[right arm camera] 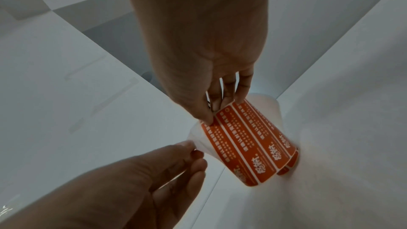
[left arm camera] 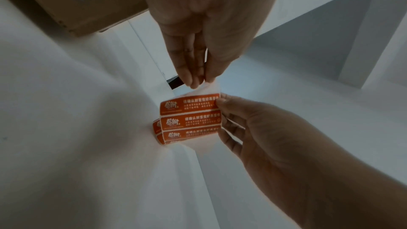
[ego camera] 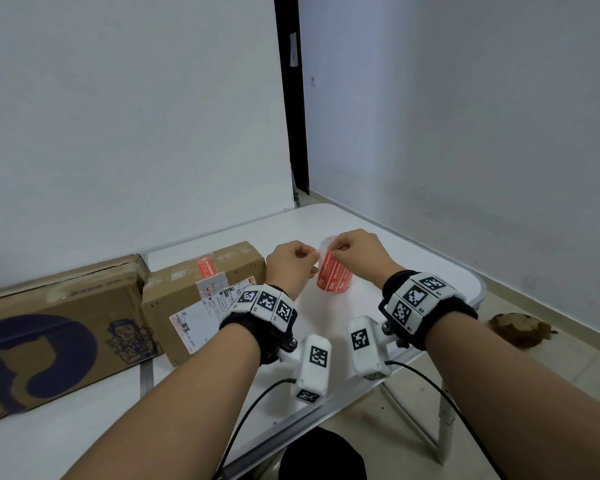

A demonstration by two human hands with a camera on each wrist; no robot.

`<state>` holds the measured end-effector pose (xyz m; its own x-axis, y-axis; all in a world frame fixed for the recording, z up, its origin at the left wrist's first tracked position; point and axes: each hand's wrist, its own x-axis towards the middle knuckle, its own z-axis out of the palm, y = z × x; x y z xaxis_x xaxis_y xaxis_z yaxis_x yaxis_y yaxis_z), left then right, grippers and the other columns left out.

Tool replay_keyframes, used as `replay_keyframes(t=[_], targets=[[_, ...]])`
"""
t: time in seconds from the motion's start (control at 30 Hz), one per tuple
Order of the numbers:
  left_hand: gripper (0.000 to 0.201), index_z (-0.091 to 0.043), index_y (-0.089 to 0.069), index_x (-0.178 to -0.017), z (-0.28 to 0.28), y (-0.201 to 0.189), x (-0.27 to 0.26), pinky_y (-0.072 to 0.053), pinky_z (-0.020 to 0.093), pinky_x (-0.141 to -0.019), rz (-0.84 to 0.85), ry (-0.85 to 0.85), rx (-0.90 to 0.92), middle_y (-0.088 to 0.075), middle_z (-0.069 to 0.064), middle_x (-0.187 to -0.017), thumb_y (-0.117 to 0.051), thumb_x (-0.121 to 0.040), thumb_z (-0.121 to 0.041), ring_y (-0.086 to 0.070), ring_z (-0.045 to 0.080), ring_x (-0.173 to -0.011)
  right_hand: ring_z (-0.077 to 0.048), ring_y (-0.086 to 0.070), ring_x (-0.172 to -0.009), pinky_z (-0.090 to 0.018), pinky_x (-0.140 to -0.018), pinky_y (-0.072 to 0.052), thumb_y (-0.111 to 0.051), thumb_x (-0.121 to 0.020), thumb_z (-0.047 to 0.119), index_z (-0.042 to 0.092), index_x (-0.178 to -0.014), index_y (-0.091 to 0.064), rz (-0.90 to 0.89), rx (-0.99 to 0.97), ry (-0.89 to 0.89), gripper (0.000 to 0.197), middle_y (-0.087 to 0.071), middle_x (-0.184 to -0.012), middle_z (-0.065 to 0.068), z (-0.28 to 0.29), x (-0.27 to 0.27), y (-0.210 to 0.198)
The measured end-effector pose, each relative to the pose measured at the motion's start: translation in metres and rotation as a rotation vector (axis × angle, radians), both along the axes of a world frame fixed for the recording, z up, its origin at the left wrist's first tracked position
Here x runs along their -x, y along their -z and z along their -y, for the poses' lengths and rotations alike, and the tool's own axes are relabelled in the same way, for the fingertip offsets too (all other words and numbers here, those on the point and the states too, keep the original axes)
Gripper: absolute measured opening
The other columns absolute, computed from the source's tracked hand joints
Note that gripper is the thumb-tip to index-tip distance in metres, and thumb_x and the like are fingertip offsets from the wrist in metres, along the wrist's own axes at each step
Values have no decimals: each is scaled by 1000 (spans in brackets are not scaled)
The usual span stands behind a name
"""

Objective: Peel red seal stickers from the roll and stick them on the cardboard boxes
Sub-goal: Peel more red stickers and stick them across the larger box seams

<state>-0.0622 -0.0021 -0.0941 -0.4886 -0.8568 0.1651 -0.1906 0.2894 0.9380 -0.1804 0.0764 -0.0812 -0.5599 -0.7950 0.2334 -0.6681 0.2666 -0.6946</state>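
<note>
A white folding table [ego camera: 413, 237] stands in a corner of pale walls [ego camera: 118, 116]. A dark door frame [ego camera: 293, 98] rises behind it. On the tiled floor [ego camera: 551, 358] lies a brown lump [ego camera: 518, 329] (too blurred to identify).

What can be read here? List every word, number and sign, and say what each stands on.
"请确认封签完好再签收", as far as it reads: white headline on each red seal sticker of the roll; logo and small lines blurred.
"50": white shipping label on the smaller brown cardboard box; its other print too small.
Red sticker on that box's top: blurred.
Large brown cardboard box: blue drawings, no readable words.
</note>
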Motion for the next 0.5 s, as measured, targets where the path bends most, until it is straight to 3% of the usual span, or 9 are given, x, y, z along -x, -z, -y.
replay_keyframes(t=[0.07, 0.2, 0.4, 0.5], targets=[[10, -11, -61, -79, 0, -1, -3, -61, 36, -76, -43, -1, -59, -67, 11, -83, -60, -89, -8, -66, 19, -62, -22, -64, -95, -30, -76, -51, -49, -87, 12, 14, -98, -72, -20, -6, 50, 25, -71, -108, -7, 0, 2, 1], [6, -5, -55, -88, -2, -7, -9, -58, 23, -54, -149, 10, -172, -61, 14, -88, -51, -92, -4, -65, 13, -46, -27, -64, -100, -30, -78, -49, -43, -87, 7, 12, -105, -67, -32, 6, 148, 31, -68, -112, -10, 0, 4, 1], [5, -6, -52, -96, -6, -18, -19, -60, 25, -55, -160, 15, -149, -57, 8, -87, -48, -95, -9, -65, 14, -44, -29, -62, -100, -34, -79, -50, -39, -86, 3, 13, -113, -60, -96, -16, 218, 36, -64, -114, -11, -2, 6, 2], [7, -7, -51, -98, -7, -23, -29, -59, 25, -54, -188, -2, -148, -56, 7, -85, -48, -96, -12, -66, 16, -47, -30, -61, -99, -32, -72, -44, -39, -87, 1, 14, -115, -55, -160, -40, 250, 35, -64, -112, -11, -2, 7, 2]])
